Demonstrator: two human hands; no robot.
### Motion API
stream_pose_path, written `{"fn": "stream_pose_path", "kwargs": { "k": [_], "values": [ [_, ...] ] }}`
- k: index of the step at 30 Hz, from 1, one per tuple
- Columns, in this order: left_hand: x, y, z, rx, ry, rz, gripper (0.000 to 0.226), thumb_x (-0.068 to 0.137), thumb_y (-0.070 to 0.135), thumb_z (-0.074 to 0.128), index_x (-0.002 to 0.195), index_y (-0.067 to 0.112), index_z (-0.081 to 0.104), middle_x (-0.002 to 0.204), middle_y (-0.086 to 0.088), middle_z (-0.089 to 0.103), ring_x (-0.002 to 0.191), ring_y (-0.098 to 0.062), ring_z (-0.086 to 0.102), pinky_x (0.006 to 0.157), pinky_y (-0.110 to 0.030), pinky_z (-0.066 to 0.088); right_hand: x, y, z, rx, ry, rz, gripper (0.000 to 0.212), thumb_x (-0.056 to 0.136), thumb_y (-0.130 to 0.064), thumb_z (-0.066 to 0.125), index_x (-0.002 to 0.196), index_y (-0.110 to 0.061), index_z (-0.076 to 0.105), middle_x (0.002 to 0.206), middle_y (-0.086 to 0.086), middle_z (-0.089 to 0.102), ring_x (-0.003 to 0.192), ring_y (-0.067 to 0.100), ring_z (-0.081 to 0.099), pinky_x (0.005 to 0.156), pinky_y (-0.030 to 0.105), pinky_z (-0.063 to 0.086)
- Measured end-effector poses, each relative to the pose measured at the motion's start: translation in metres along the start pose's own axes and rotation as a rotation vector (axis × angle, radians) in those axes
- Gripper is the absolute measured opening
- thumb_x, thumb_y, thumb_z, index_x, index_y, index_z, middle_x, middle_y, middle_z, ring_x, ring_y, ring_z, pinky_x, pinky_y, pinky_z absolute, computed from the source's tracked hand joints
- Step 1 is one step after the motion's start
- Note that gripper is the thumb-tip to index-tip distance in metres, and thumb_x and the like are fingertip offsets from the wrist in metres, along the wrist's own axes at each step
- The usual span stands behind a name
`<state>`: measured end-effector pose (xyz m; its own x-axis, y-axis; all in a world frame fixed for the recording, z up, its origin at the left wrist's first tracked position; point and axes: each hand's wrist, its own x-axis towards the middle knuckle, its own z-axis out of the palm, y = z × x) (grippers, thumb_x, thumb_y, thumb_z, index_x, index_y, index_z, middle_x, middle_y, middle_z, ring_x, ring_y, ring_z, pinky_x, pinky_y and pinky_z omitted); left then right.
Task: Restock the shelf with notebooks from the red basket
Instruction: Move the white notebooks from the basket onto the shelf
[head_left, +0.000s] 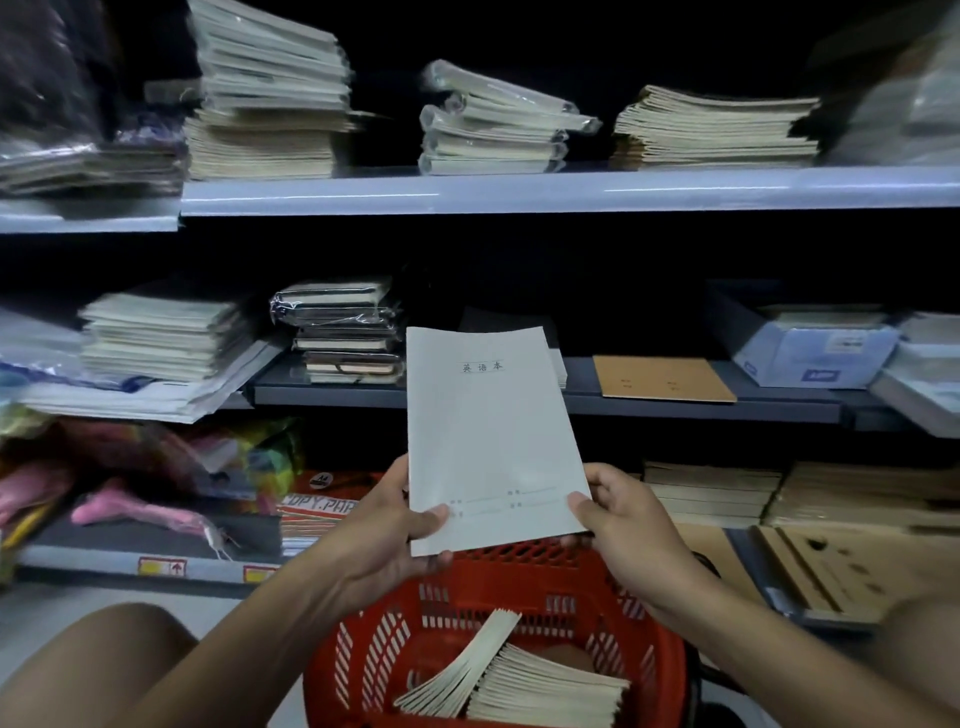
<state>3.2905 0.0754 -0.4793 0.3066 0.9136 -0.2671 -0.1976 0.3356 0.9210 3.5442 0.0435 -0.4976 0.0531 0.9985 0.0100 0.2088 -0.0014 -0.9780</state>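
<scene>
From the head camera, a pale grey notebook (491, 436) is held upright above the red basket (498, 613), its cover facing the camera, with a small printed title near the top. The left hand (395, 525) grips its lower left corner, thumb across the cover and fingers curled behind, out of sight. The right hand (618, 512) pinches the lower right edge, thumb tip on the cover; its other fingers are mostly hidden behind the paper. The two hands are apart, one at each bottom corner.

The basket sits below the hands and is cut off by the bottom edge of the picture. Inside it lies a stack of notebooks (550, 686), page edges showing, with a few more leaning tilted against its left side (457, 670).

Behind the held notebook runs the dark middle shelf (649, 402). On it a brown notebook (662, 378) lies flat to the right, and a pile of plastic-wrapped dark books (345, 332) stands to the left. The upper shelf (519, 189) carries several cream stacks, the far right one smeared by blur. The lower left holds coloured items too blurred to name, and the back of every shelf is lost in darkness.
</scene>
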Motion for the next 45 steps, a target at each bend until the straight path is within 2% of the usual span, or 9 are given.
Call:
{"fn": "stream_pose_path", "kwargs": {
  "k": [8, 13, 18, 21, 26, 31, 37, 42, 45],
  "values": [
    [0.057, 0.025, 0.001, -0.073, 0.108, 0.056, 0.03, 0.102, -0.007, 0.049, 0.129, 0.004, 0.055, 0.118, -0.022, 0.073, 0.088, -0.03, 0.065, 0.054, -0.03, 0.048, 0.049, -0.008, 0.001, 0.053, 0.078, -0.023, 0.023, 0.11, -0.014, 0.051, 0.12, -0.03, 0.065, 0.114, -0.009, 0.075, 0.091, 0.021, 0.076, 0.091, 0.05, 0.059],
    [0.084, 0.05, 0.001, -0.052, 0.081, 0.152, 0.039, 0.095, -0.01, 0.045, 0.124, 0.005, 0.066, 0.111, -0.014, 0.077, 0.082, -0.019, 0.063, 0.063, -0.028, 0.051, 0.088, -0.011, -0.002, 0.117, 0.104, -0.005, 0.025, 0.109, -0.01, 0.05, 0.121, -0.026, 0.066, 0.118, 0.0, 0.071, 0.094, 0.02, 0.075, 0.08, 0.032, 0.061],
    [0.116, 0.069, -0.009, 0.181, 0.088, 0.296, 0.049, 0.094, -0.009, 0.055, 0.136, 0.014, 0.062, 0.123, -0.006, 0.075, 0.084, -0.014, 0.053, 0.06, -0.027, 0.03, 0.133, -0.017, -0.009, -0.067, 0.208, -0.119, 0.022, 0.105, -0.015, 0.059, 0.115, -0.031, 0.069, 0.105, -0.007, 0.073, 0.096, 0.014, 0.069, 0.09, 0.036, 0.057],
    [0.141, 0.082, -0.016, 0.234, 0.114, 0.358, 0.051, 0.093, -0.005, 0.063, 0.141, 0.01, 0.057, 0.122, -0.004, 0.075, 0.085, -0.008, 0.062, 0.061, -0.024, 0.035, 0.162, -0.027, -0.015, -0.103, 0.25, -0.178, 0.02, 0.102, -0.011, 0.061, 0.114, -0.024, 0.071, 0.103, -0.002, 0.073, 0.096, 0.014, 0.068, 0.088, 0.031, 0.053],
    [0.178, 0.096, -0.016, 0.253, 0.099, 0.419, 0.046, 0.093, -0.004, 0.066, 0.137, 0.006, 0.061, 0.12, -0.006, 0.076, 0.096, -0.006, 0.073, 0.069, -0.012, 0.052, 0.207, -0.039, -0.023, -0.168, 0.287, -0.202, 0.02, 0.104, -0.015, 0.059, 0.118, -0.024, 0.071, 0.115, -0.002, 0.071, 0.107, 0.013, 0.068, 0.092, 0.029, 0.055],
    [0.21, 0.091, -0.022, 0.33, 0.119, 0.499, 0.046, 0.094, 0.001, 0.07, 0.139, 0.007, 0.06, 0.126, -0.003, 0.074, 0.12, -0.014, 0.068, 0.107, -0.032, 0.051, 0.237, -0.038, -0.025, -0.133, 0.293, -0.174, 0.021, 0.103, -0.009, 0.058, 0.104, -0.025, 0.071, 0.108, -0.001, 0.076, 0.103, 0.018, 0.071, 0.084, 0.025, 0.058],
    [0.23, 0.086, -0.021, 0.429, 0.194, 0.575, 0.033, 0.095, 0.002, 0.069, 0.123, 0.02, 0.069, 0.117, 0.005, 0.077, 0.116, -0.01, 0.069, 0.108, -0.037, 0.052, 0.262, -0.03, -0.018, -0.195, 0.335, -0.148, 0.017, 0.09, -0.021, 0.058, 0.096, -0.016, 0.073, 0.108, 0.015, 0.074, 0.094, 0.028, 0.072, 0.084, 0.048, 0.059],
    [0.238, 0.074, -0.027, 0.646, 0.231, 0.627, 0.039, 0.101, 0.017, 0.064, 0.14, 0.017, 0.064, 0.132, 0.011, 0.07, 0.127, -0.001, 0.06, 0.113, -0.033, 0.046, 0.27, -0.022, -0.016, -0.427, 0.335, -0.134, 0.012, 0.098, -0.021, 0.057, 0.097, -0.018, 0.068, 0.112, 0.006, 0.053, 0.086, 0.013, 0.054, 0.067, 0.011, 0.039],
    [0.239, 0.066, -0.03, 0.792, 0.322, 0.635, 0.048, 0.102, 0.031, 0.062, 0.147, 0.015, 0.056, 0.152, 0.004, 0.054, 0.146, 0.001, 0.038, 0.12, -0.02, 0.031, 0.272, -0.016, -0.017, -0.521, 0.317, -0.128, 0.017, 0.103, -0.021, 0.053, 0.102, -0.014, 0.068, 0.112, 0.002, 0.047, 0.084, 0.011, 0.051, 0.066, 0.015, 0.037]
  ]
}}
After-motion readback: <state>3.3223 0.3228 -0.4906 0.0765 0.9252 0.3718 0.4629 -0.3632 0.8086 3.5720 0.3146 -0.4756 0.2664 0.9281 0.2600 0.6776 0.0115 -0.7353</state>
